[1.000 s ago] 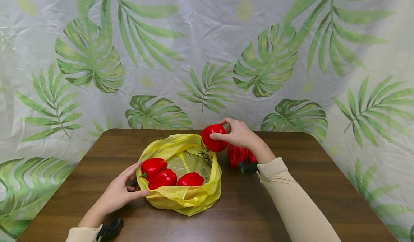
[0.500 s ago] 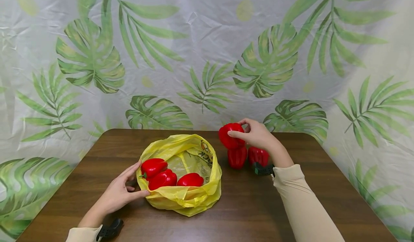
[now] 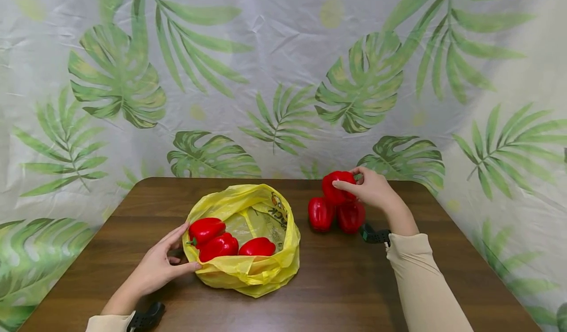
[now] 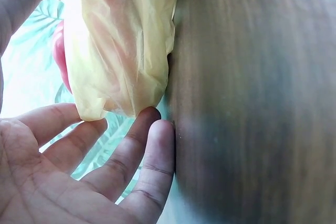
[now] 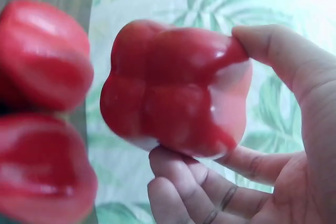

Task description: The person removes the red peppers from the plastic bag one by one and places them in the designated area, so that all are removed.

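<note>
My right hand [image 3: 376, 189] pinches a red bell pepper [image 3: 337, 186] between thumb and fingers, above two more red bell peppers on the table. In the right wrist view the held bell pepper [image 5: 178, 90] shows its lobed end, with the two other peppers [image 5: 44, 56] at left. A yellow plastic bag [image 3: 290, 253] lies wide-mouthed at centre left, with three red bell peppers [image 3: 257, 247] inside. My left hand [image 3: 157, 268] rests against the bag's left side, fingers and thumb spread. In the left wrist view the fingertips [image 4: 160, 135] touch the thin plastic [image 4: 123, 45].
The dark brown wooden table [image 3: 336, 292] has rounded far corners. Right behind it hangs a leaf-patterned curtain [image 3: 283, 76]. The two bell peppers [image 3: 321, 215] on the table stand side by side to the right of the bag. Each wrist carries a black camera [image 3: 148, 317].
My right hand has carried the bell pepper rightward from the bag's rim to above the two peppers on the table. The left hand stays at the bag; the head view shifted slightly.
</note>
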Motion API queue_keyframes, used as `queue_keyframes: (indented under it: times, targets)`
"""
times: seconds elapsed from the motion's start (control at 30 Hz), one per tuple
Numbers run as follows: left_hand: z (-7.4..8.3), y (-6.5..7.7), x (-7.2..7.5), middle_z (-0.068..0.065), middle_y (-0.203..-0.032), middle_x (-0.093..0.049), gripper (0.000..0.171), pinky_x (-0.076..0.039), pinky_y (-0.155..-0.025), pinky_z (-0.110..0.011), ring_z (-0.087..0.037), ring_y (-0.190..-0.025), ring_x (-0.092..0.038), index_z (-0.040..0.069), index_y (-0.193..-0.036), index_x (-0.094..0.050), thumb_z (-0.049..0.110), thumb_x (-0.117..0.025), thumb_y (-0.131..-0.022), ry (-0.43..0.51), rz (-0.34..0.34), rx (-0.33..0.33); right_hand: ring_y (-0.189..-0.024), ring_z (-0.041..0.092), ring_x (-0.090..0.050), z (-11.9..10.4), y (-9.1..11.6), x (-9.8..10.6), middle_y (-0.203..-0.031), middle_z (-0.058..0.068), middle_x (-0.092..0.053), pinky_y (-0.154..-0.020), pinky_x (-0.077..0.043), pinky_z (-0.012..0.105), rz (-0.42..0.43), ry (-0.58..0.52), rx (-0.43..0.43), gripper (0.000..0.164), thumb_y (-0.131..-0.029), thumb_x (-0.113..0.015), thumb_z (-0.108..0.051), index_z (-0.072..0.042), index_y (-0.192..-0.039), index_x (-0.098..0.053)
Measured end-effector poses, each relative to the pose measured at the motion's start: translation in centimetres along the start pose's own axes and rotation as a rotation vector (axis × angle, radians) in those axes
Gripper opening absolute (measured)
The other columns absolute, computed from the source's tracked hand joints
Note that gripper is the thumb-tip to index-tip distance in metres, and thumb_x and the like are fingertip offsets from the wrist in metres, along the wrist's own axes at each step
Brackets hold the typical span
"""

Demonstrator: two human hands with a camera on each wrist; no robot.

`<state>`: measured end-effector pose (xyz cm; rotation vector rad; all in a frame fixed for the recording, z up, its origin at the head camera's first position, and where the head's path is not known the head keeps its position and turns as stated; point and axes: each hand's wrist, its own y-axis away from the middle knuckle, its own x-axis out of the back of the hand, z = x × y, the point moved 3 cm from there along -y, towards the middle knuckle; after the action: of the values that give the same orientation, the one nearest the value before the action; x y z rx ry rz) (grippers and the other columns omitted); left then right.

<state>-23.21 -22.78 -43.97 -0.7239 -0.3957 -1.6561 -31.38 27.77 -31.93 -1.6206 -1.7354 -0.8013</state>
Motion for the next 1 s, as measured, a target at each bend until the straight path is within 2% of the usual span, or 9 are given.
queue_keyframes:
  times: [0.13, 0.23, 0.37, 0.6, 0.83, 1.0]
  targets:
    - [-0.1, 0.3, 0.2, -0.025, -0.170, -0.037, 0.105, -0.060, -0.082, -0.021, -0.040, -0.128, -0.064, 0.007, -0.168, -0.036, 0.034, -0.093, -0.085, -0.011, 0.004, 0.009, -0.089, 0.028, -0.074, 1.1, 0.1, 1.0, -0.128, 0.028, -0.067, -0.077, -0.059, 0.036, 0.028, 0.039, -0.018, 0.090, -0.098, -0.064, -0.066, 0.002, -0.153, -0.045]
    - [-0.1, 0.3, 0.3, -0.025, -0.171, -0.036, 0.104, -0.060, -0.082, -0.021, -0.041, -0.128, -0.063, 0.006, -0.168, -0.035, 0.034, -0.093, -0.085, -0.007, 0.002, 0.004, -0.091, 0.028, -0.075, 2.1, 0.2, 1.6, -0.133, 0.031, -0.066, -0.081, -0.060, 0.040, 0.039, 0.055, -0.041, 0.092, -0.099, -0.062, -0.067, 0.004, -0.153, -0.044]
    - [-0.2, 0.4, 0.4, -0.026, -0.170, -0.037, 0.104, -0.060, -0.082, -0.021, -0.041, -0.128, -0.064, 0.006, -0.167, -0.036, 0.034, -0.093, -0.085, -0.011, 0.009, -0.002, -0.103, 0.032, -0.074, 3.1, 0.4, 2.0, -0.141, 0.033, -0.063, -0.090, -0.060, 0.046, 0.034, 0.068, -0.068, 0.094, -0.099, -0.060, -0.069, 0.005, -0.155, -0.042]
    - [-0.2, 0.2, 0.4, -0.025, -0.170, -0.038, 0.104, -0.060, -0.083, -0.021, -0.040, -0.128, -0.064, 0.006, -0.168, -0.036, 0.035, -0.093, -0.085, -0.019, 0.010, -0.001, -0.106, 0.036, -0.072, 4.1, 0.4, 2.8, -0.141, 0.034, -0.062, -0.092, -0.059, 0.050, 0.043, 0.107, -0.086, 0.096, -0.099, -0.059, -0.070, 0.007, -0.154, -0.042]
    - [-0.1, 0.0, 0.2, -0.025, -0.171, -0.036, 0.104, -0.060, -0.082, -0.021, -0.040, -0.129, -0.063, 0.007, -0.168, -0.036, 0.035, -0.093, -0.085, -0.008, 0.006, 0.002, -0.122, 0.048, -0.059, 6.2, 0.7, 3.5, -0.144, 0.036, -0.057, -0.096, -0.057, 0.057, 0.054, 0.147, -0.114, 0.098, -0.099, -0.056, -0.072, 0.008, -0.154, -0.040]
    - [-0.2, 0.0, -0.1, -0.024, -0.171, -0.036, 0.104, -0.060, -0.083, -0.021, -0.039, -0.130, -0.063, 0.007, -0.168, -0.036, 0.036, -0.093, -0.085, -0.007, 0.001, 0.009, -0.117, 0.048, -0.063, 7.7, 1.0, 3.9, -0.137, 0.036, -0.062, -0.094, -0.058, 0.057, 0.052, 0.164, -0.120, 0.098, -0.100, -0.055, -0.071, 0.011, -0.153, -0.040]
